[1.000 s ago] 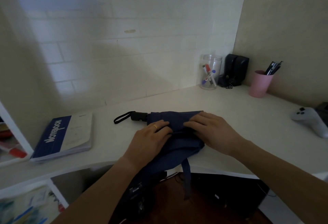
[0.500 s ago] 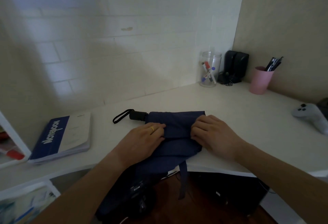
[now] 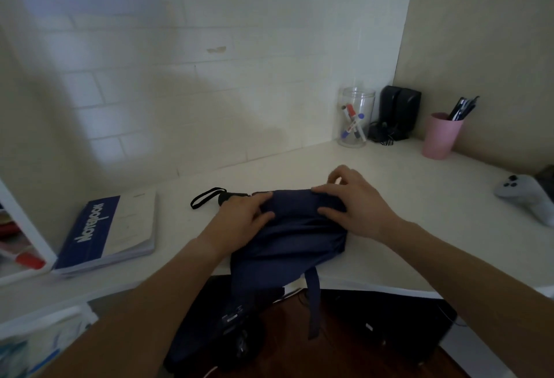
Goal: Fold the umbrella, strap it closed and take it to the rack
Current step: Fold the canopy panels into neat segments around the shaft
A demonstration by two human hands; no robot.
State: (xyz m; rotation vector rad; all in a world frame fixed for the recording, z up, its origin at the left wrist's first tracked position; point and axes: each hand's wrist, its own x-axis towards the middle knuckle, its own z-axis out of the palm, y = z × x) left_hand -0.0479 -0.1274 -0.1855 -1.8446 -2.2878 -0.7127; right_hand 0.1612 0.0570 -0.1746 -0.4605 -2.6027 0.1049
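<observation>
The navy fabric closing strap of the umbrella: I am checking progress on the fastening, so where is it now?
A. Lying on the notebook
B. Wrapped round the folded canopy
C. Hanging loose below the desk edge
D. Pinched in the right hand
C: the navy fabric closing strap dangles free below the white desk's edge, while both hands rest up on the navy folding umbrella's canopy.
</observation>
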